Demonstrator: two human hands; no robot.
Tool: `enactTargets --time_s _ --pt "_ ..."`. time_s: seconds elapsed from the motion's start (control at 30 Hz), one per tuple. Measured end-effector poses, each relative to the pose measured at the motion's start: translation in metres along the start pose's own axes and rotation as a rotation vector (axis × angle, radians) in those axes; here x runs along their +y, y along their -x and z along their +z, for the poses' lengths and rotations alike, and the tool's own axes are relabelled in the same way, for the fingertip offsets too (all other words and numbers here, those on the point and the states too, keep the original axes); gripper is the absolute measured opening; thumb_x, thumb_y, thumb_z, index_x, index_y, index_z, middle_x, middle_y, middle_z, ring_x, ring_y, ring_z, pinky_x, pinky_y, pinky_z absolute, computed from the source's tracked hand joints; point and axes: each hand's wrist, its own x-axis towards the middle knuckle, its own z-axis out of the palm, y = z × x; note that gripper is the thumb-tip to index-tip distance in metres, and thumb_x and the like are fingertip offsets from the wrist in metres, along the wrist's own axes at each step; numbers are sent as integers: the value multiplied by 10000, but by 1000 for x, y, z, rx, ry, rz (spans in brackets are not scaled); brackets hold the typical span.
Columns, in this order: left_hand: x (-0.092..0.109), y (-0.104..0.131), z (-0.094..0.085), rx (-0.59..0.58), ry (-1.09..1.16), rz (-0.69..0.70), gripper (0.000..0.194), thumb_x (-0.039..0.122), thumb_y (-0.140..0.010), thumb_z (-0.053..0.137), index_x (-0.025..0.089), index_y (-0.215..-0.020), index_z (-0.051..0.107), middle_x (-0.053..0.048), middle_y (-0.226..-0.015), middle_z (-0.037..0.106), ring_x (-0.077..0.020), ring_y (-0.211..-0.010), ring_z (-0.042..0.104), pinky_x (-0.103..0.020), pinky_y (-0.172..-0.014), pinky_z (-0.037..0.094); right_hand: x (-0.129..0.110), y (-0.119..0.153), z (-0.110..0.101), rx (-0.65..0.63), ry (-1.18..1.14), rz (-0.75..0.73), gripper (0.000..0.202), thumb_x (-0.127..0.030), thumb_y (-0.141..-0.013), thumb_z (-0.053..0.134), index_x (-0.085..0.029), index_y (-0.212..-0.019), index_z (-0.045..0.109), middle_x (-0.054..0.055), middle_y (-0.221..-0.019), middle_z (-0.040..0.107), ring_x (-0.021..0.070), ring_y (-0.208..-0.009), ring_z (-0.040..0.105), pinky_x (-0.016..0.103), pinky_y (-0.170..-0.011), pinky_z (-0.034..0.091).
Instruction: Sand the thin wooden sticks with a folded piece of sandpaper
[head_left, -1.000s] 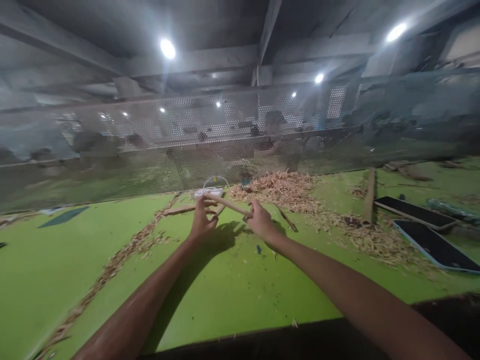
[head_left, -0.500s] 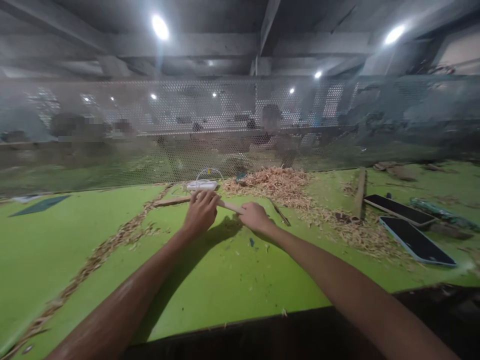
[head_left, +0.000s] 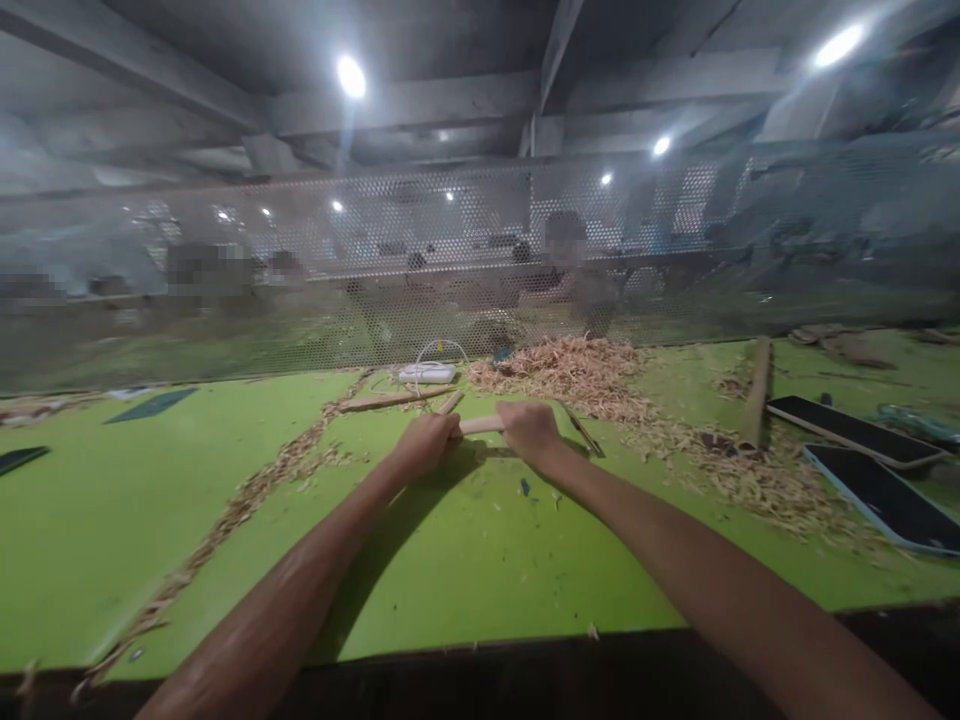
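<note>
Both of my hands are over the middle of a green tabletop (head_left: 480, 560), gripping a pale, smooth wooden stick (head_left: 481, 426). My left hand (head_left: 429, 445) is closed around its left part, and a pale end juts up beyond the knuckles. On the other side, my right hand (head_left: 528, 430) is wrapped over the right part with the fingers curled under. Only a short stretch of the wood shows between the hands. Just right of my right hand lies a thin, dark, narrow tool (head_left: 586, 436); its kind is unclear.
Wood shavings (head_left: 574, 372) are heaped at the back, before a perforated screen (head_left: 420, 290). A white power strip (head_left: 427, 374) with a cable lies near them. Two phones (head_left: 855, 430) and a wooden bar (head_left: 759, 392) lie right. People are blurred beyond the screen.
My left hand has gone from fingers laid over the stick to a closed grip, and the stick's left end now angles upward. The view has turned slightly left.
</note>
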Motion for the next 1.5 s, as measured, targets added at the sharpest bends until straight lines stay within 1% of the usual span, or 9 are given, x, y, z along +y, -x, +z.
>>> enactTargets --time_s 0.13,0.33,0.5,0.63,0.8,0.93,1.2,1.37,1.5 --pt "-12 1 -10 55 1 -41 203 191 -991 525 167 -931 717 -111 -885 759 -224 -764 663 -300 -658 378 11 -3 0 45 8 115 253 -239 -1011 615 -144 -1189 768 104 -891 774 216 -771 650 298 -659 402" --pt "-16 0 -10 129 82 -77 198 196 -997 532 161 -931 715 -101 -876 762 -217 -753 662 -288 -675 411 36 -6 10 78 -57 264 276 -113 -945 589 -201 -1123 780 118 -973 787 249 -849 682 307 -671 404" --pt "-1 0 2 72 116 22 173 149 -976 535 165 -921 699 -89 -902 767 -203 -773 679 -273 -689 444 48 -7 17 130 -123 344 297 -55 -901 575 -194 -1067 778 138 -1095 793 290 -1029 681 306 -738 436" --pt "7 2 8 84 118 77 144 178 -1005 545 159 -1012 688 -100 -985 761 -196 -811 685 -262 -694 453 43 -6 13 164 -125 312 311 -23 -906 565 -200 -1083 750 125 -1163 788 300 -1134 668 308 -792 463" --pt "4 2 6 56 88 63 116 164 -991 568 172 -1010 682 -117 -1034 767 -219 -872 703 -279 -741 477 22 -3 7 38 -170 233 349 -136 -967 685 -191 -1311 709 116 -1049 794 257 -910 722 307 -732 470" --pt "1 3 3 39 96 31 94 167 -968 595 180 -984 686 -111 -1005 777 -231 -874 707 -290 -728 462 11 0 5 24 -168 135 424 -246 -1009 707 -167 -1423 667 102 -987 804 230 -815 712 298 -684 469" --pt "0 5 0 54 82 4 110 180 -972 600 166 -978 709 -115 -981 786 -229 -856 707 -289 -732 457 6 4 4 88 -104 77 428 -166 -998 649 -153 -1424 681 132 -1112 816 251 -929 729 324 -784 507" --pt "2 6 -4 13 62 -34 168 183 -1009 561 159 -1021 726 -131 -1035 799 -229 -872 727 -293 -756 486 4 4 9 75 -175 31 449 -63 -1010 545 -113 -1442 656 120 -1052 807 205 -821 702 287 -683 483" --pt "5 7 -10 34 -60 -118 284 188 -1025 486 162 -1178 724 -149 -1070 799 -260 -911 752 -311 -738 498 -2 6 8 -4 -132 43 552 -26 -1016 500 -123 -1557 547 114 -1018 797 210 -794 700 288 -649 478"
